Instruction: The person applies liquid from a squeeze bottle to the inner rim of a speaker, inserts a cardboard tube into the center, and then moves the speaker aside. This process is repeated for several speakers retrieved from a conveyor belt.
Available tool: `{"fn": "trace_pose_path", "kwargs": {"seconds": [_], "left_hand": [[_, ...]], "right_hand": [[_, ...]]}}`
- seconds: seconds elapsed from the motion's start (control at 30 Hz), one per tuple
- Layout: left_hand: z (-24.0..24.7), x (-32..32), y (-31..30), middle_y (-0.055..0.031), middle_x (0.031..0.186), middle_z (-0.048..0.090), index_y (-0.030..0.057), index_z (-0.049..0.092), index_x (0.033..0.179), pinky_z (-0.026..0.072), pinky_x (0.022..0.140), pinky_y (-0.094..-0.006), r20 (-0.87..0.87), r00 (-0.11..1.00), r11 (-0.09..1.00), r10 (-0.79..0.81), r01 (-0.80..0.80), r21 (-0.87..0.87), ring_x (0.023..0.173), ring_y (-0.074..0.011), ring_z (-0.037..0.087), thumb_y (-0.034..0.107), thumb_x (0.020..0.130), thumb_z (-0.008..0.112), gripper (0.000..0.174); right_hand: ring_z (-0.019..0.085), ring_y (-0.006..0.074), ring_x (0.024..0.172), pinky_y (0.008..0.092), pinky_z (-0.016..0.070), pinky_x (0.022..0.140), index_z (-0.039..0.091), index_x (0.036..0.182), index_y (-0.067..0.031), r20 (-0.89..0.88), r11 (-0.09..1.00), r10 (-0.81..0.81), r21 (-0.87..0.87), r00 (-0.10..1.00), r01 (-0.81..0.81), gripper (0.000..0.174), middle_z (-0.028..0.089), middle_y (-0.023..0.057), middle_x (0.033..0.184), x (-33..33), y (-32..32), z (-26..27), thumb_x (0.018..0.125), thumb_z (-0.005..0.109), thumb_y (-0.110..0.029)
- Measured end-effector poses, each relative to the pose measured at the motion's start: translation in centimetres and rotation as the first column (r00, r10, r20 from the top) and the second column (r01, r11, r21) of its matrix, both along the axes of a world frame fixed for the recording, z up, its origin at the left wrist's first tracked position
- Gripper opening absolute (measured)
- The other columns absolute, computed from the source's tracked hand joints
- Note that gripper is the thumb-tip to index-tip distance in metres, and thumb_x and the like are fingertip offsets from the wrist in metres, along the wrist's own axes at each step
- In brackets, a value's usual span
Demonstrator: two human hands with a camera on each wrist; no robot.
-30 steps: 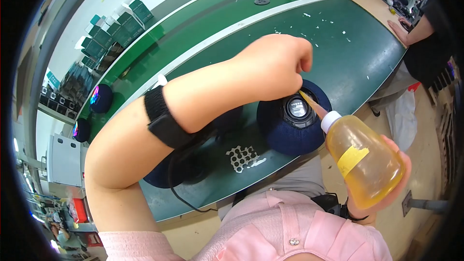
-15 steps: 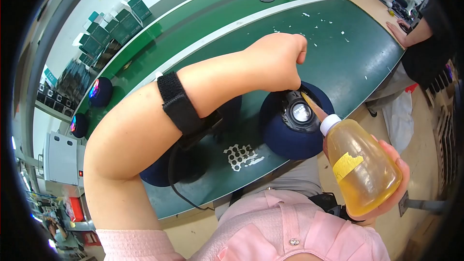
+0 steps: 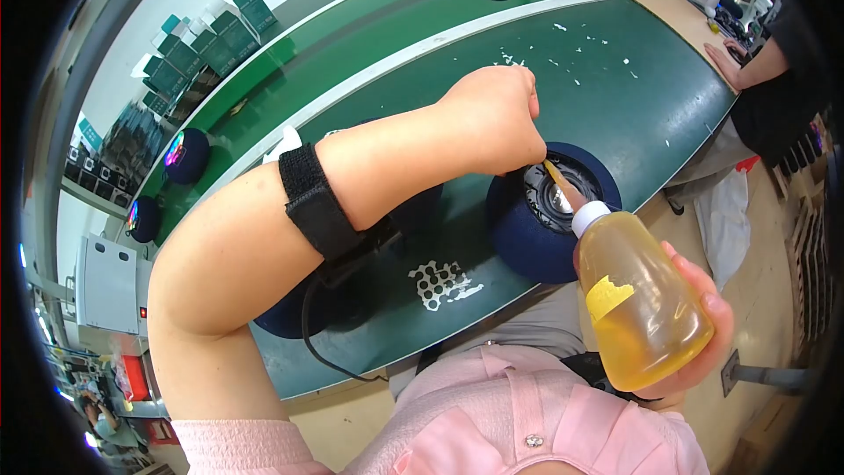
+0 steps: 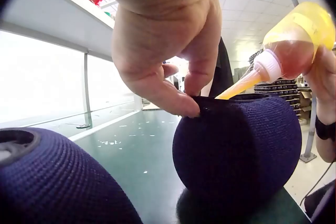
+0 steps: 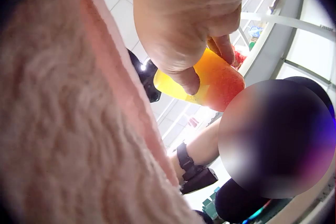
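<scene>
A round, dark-blue fabric-covered speaker (image 3: 527, 242) stands on the green table, its black opening facing up around a shiny round part. At the far-left side of that opening, the curled left hand (image 3: 492, 119) pinches the rim, seen closer in the left wrist view, where thumb and finger (image 4: 181, 103) meet at the edge. The right hand (image 3: 719, 325) grips a clear bottle (image 3: 646, 308) of yellow liquid with a yellow label. Tilted down, its tapered nozzle (image 3: 563, 183) has its tip at the rim beside the left fingers. In the right wrist view the fingers wrap the bottle (image 5: 223, 82).
More blue speakers lie left, partly under the left forearm; one shows closer in the left wrist view (image 4: 58, 176). A perforated white sheet (image 3: 437, 286) lies near the front edge. White scraps, green boxes (image 3: 211, 48) behind, and another person's arm (image 3: 765, 66) at right.
The speaker has shifted slightly right and its opening has turned. The left hand has moved a little left along the rim, and the bottle has moved slightly left with its nozzle kept at the rim.
</scene>
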State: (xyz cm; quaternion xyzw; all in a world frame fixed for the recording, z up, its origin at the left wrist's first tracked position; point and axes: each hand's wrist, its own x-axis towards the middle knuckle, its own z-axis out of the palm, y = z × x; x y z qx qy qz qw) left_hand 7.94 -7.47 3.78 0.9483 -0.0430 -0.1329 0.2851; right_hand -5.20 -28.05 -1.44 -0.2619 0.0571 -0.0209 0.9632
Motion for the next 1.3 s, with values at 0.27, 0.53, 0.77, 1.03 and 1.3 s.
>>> {"fn": "trace_pose_path", "kwargs": {"seconds": [0.27,0.53,0.77,1.03,1.3], "left_hand": [[0.0,0.0,0.1,-0.0122,0.071,0.059,-0.0018,0.045,0.086,0.0494,0.053,-0.0288,-0.005,1.0,1.0,0.006,-0.006,-0.017,0.058,-0.0192,0.062,0.003,0.066,0.062,0.026],[-0.6,0.1,0.2,-0.0125,0.07,0.059,-0.0016,0.045,0.086,0.0497,0.054,-0.0292,0.074,0.997,0.999,-0.02,0.018,0.029,0.057,-0.0198,0.063,0.004,0.066,0.062,0.027],[-0.7,-0.1,0.1,-0.012,0.066,0.058,-0.0014,0.045,0.085,0.0484,0.053,-0.0294,0.086,0.996,0.999,-0.006,0.003,0.036,0.055,-0.0203,0.062,0.005,0.064,0.063,0.028],[-0.8,-0.6,-0.3,-0.0128,0.07,0.059,-0.0004,0.046,0.084,0.0481,0.058,-0.0308,0.124,0.992,0.998,-0.009,0.001,0.064,0.06,-0.0221,0.06,0.009,0.063,0.065,0.029],[-0.5,-0.1,-0.2,-0.0128,0.079,0.061,-0.0002,0.052,0.087,0.0476,0.067,-0.0333,0.251,0.967,0.995,-0.051,0.029,0.091,0.076,-0.0248,0.06,0.01,0.066,0.062,0.025]], "right_hand": [[0.05,0.0393,0.109,0.0473,0.0482,0.087,0.032,0.122,-0.0069,-0.085,0.99,0.141,0.041,0.986,-0.138,0.05,0.047,0.0242,0.116,0.4,-1.1,0.2,0.082,0.06,-0.017],[0.05,0.0393,0.109,0.0473,0.0475,0.088,0.032,0.123,-0.0116,0.115,0.988,-0.075,-0.129,0.991,0.09,0.058,0.045,0.0234,0.119,0.3,-1.5,-2.1,0.076,0.066,-0.007],[0.051,0.0393,0.108,0.0469,0.0475,0.087,0.031,0.124,-0.0102,0.082,0.983,-0.149,-0.101,0.985,0.157,0.062,0.044,0.0246,0.119,0.3,-1.7,-2.1,0.074,0.069,-0.009],[0.052,0.0392,0.106,0.0464,0.0476,0.087,0.03,0.125,-0.0086,0.046,0.965,-0.246,-0.08,0.968,0.25,0.067,0.044,0.0259,0.12,0.5,-1.8,-2.1,0.073,0.071,-0.011],[0.052,0.0392,0.105,0.046,0.0477,0.087,0.03,0.127,-0.007,0.007,0.941,-0.333,-0.06,0.943,0.332,0.072,0.044,0.0272,0.12,0.9,-1.8,-2.0,0.071,0.074,-0.014]]}}
